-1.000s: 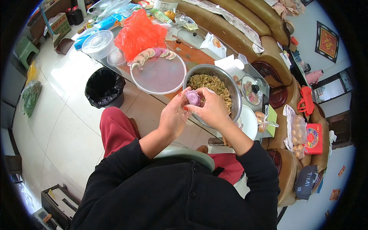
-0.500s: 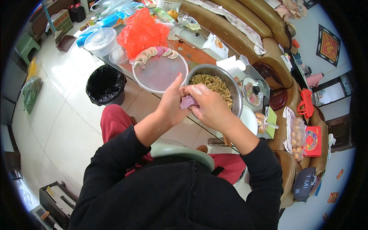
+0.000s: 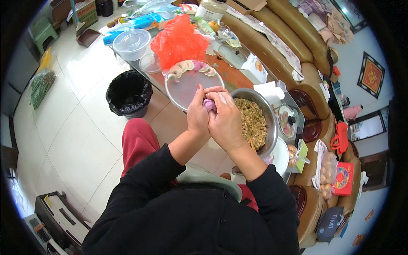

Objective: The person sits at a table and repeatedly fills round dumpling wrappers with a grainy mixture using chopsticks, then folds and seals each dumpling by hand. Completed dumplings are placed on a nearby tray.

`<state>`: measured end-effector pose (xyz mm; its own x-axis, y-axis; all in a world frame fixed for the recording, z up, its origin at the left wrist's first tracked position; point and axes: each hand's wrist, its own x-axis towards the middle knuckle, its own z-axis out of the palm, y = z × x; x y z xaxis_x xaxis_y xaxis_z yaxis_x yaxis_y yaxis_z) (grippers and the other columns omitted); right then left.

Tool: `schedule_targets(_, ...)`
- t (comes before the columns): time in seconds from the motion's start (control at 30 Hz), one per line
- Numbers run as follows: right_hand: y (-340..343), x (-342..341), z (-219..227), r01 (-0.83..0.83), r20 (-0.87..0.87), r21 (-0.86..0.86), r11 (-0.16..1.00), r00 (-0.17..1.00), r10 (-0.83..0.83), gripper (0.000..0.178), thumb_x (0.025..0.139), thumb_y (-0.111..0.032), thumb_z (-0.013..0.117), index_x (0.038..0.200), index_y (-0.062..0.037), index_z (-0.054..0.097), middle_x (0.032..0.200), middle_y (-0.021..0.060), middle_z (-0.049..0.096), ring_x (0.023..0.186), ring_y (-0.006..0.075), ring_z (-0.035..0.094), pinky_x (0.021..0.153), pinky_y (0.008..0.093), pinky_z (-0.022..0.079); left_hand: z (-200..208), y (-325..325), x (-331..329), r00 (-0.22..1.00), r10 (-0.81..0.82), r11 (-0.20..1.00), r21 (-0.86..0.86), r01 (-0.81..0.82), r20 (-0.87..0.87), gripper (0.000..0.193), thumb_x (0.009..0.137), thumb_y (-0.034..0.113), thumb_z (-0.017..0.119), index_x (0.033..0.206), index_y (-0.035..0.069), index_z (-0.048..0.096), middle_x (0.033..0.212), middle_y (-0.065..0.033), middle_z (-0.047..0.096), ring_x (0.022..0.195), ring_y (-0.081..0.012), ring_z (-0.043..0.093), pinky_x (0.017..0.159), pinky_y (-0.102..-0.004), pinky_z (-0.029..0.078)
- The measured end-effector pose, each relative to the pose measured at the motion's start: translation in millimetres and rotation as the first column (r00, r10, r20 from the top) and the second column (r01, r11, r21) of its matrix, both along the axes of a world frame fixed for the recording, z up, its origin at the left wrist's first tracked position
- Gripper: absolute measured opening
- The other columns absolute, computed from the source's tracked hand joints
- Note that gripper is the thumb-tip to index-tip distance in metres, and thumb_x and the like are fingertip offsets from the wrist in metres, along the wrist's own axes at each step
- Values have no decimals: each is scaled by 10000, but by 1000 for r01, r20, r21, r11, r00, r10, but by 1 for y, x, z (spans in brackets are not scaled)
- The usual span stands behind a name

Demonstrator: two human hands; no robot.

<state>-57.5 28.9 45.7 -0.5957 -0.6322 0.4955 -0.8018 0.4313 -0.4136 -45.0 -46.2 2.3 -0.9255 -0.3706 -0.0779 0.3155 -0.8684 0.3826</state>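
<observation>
Both hands meet over the table's near edge, pressed around a small purple dumpling [image 3: 209, 105]. My left hand [image 3: 198, 117] cups it from the left, and my right hand [image 3: 225, 121] closes over it from the right; white flour marks the right fingers. Most of the dumpling is hidden between the palms. Just beyond them lies a round, pale tray [image 3: 183, 91], with several white and purple dumplings [image 3: 187, 66] in an arc along its far rim. To the right of my right hand stands a steel bowl [image 3: 273, 121] of chopped greenish filling [image 3: 254, 121], with chopsticks [image 3: 252, 145] at its near side.
A red plastic bag [image 3: 180, 40] and a clear lidded tub [image 3: 131, 43] sit at the table's far left. A white plate [image 3: 280, 155] and glass lid [image 3: 287, 121] lie right of the bowl. A black-lined bin [image 3: 129, 95] stands on the floor; a brown sofa [image 3: 272, 42] runs behind.
The dumpling, a loosely folded purple wrapper before, is now enclosed as both hands have come closer together around it. The view has shifted, so the table sits farther right.
</observation>
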Motion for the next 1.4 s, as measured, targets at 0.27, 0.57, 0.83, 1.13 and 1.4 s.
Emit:
schedule_targets(0.27,-45,-64,-72,-150,415,64,987,903,110,222,674,-31,597,894,-19,628,811,183,632,779,351,613,737,396,494,-110,-59,-5,898,321,946,-134,-294,299,392,999,348,363,1091,33,577,991,-64,606,924,-154,568,834,-288,438)
schedule_targets(0.57,-123,-116,-147,17,316,198,980,945,-80,255,670,-79,648,923,-62,672,858,146,630,817,284,616,736,366,495,-134,-110,-25,800,342,938,-231,-259,494,326,972,327,409,1107,101,602,1025,4,577,916,-125,491,805,-300,395)
schedule_targets(0.83,-128,-118,-166,2,397,65,998,918,-28,353,673,-54,628,1026,-38,625,887,151,646,870,284,631,788,353,499,-134,-106,-28,801,323,943,-241,-228,505,349,967,347,419,1144,102,592,1091,8,585,983,-133,494,854,-319,389)
schedule_targets(1.13,-55,-153,-50,-125,501,80,989,863,69,322,755,-158,699,1040,-24,634,931,114,677,860,207,639,769,334,500,-154,-117,-31,829,305,950,-212,-230,468,262,937,292,505,1075,88,596,947,-8,586,833,-122,522,702,-262,416)
schedule_targets(1.4,221,-120,44,457,458,174,872,747,-483,260,806,-207,665,992,-25,672,862,78,690,769,162,633,724,300,488,-145,-104,-19,874,315,892,-429,-141,369,201,919,187,574,1071,58,603,914,-10,613,785,-84,556,681,-216,435)
